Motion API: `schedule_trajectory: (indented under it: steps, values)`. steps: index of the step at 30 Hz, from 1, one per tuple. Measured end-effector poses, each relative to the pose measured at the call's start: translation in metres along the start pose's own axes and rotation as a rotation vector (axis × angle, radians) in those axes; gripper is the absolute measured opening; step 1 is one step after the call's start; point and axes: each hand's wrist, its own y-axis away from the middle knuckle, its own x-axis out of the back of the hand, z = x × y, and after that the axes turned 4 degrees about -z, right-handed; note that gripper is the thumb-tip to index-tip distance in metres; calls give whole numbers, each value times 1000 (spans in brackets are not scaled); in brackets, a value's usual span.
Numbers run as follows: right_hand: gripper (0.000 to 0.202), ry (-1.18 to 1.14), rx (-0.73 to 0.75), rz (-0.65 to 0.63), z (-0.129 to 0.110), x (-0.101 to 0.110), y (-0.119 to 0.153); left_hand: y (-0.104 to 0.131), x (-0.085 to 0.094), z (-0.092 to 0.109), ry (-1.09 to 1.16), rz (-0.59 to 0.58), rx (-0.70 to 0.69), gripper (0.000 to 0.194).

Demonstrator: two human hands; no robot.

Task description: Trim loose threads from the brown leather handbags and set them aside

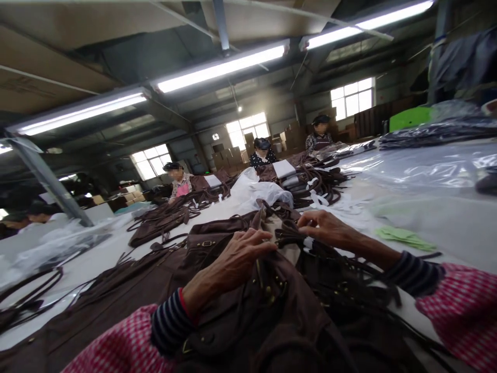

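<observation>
Dark brown bags with straps, buckles and brass-coloured fittings fill the near part of the table. My left hand [236, 259] lies over the top edge of one brown bag [298, 305], its fingers bent and pointing right; whether they pinch the cloth is hidden. To the right, my right hand [326, 228] has its thumb and forefinger closed on a dark strap [289, 228] at the bag's opening. Pale lining [291, 252] shows between the two hands. Just under the right fingers sits a small white tag [308, 243].
More brown bags [155, 225] and crumpled clear plastic [256, 191] lie beyond my hands. Green sheets [406, 238] and plastic film [411, 166] are on the right of the white table. Three people face this way across it; others are at far left.
</observation>
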Motion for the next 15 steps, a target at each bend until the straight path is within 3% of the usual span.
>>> schedule_trajectory:
  steps: [3,7,11,15]
  values:
    - [29,165,-19,-128,9,3,26,0,5,18,12,-54,14,48]
    - [36,276,-12,-94,14,-7,39,-6,7,19,76,-64,20,35]
    - [35,193,-35,-77,17,-8,33,0,14,9,67,24,83,24]
    - [35,24,-82,-72,12,7,20,8,14,11,28,17,36,31]
